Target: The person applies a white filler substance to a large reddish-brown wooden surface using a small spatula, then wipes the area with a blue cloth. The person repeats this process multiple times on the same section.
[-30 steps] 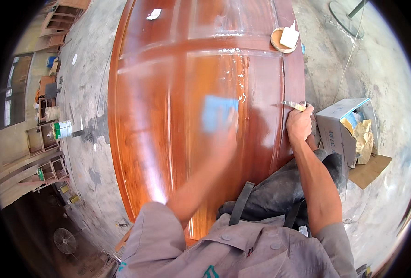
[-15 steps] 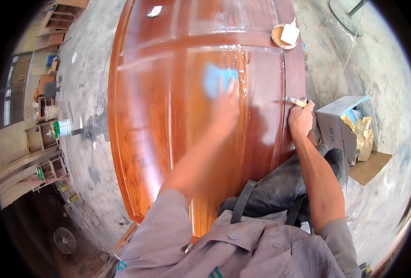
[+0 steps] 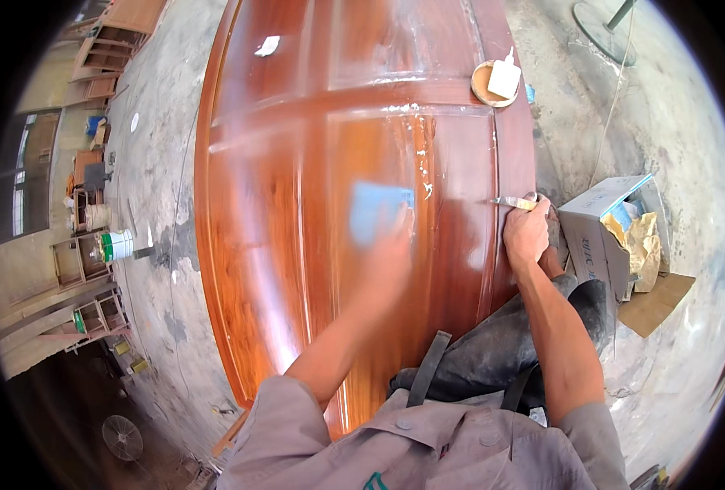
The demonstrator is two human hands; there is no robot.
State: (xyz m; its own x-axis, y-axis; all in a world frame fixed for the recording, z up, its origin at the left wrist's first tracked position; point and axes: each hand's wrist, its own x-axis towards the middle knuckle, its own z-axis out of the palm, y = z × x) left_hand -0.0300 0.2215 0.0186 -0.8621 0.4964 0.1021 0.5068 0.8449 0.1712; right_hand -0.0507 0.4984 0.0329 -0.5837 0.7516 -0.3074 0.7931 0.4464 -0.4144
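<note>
Head: blue sheet [image 3: 370,211], glossy wood [image 3: 256,192]

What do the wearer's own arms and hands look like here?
The left hand, motion-blurred, and the right hand are ungloved. Creased grey fabric sleeves stop short, leaving both forearms uncovered; no watch is visible.

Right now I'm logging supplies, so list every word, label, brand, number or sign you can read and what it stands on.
Cardboard box: dark printing on its side; I'm not copying wording.
White and green bucket: any label too small to read.
Grey shirt: green mark cut off at the picture's lower edge, unreadable.
Blue sheet under the left hand: too blurred to read.
</note>
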